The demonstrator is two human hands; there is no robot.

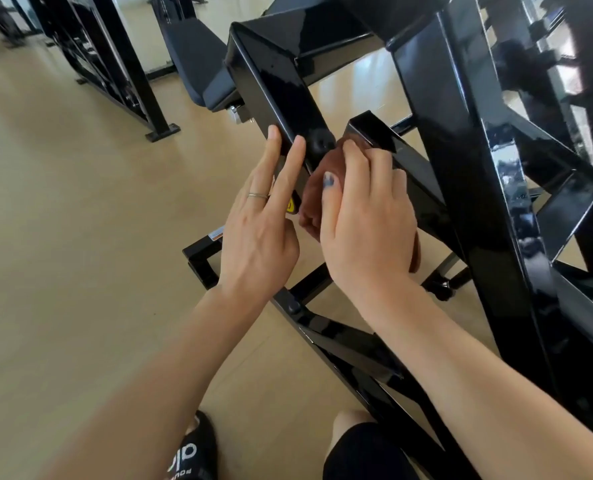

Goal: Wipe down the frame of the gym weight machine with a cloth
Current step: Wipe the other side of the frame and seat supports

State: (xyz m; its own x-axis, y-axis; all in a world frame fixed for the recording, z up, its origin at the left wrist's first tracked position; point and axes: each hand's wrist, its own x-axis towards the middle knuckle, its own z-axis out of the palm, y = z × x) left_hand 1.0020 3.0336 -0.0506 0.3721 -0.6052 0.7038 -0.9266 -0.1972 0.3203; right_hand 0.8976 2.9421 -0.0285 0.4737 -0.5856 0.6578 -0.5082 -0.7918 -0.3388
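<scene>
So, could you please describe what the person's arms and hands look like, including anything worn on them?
Both forearms are bare, with no sleeves, gloves or watch in view. The left hand wears a thin silver ring on one finger. The right hand has no ring showing; its thumbnail carries chipped blue-grey polish. The other nails look unpainted, as far as the picture shows.

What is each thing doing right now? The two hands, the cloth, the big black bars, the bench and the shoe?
left hand: fingers straight, tips touching the slanted bar.
right hand: curled over the cloth, pressing it on the frame.
brown cloth: bunched up, mostly hidden under the hand.
black frame: shiny, standing on the floor.
padded bench: tilted, nobody on it.
black slipper: flat on the floor.
</scene>
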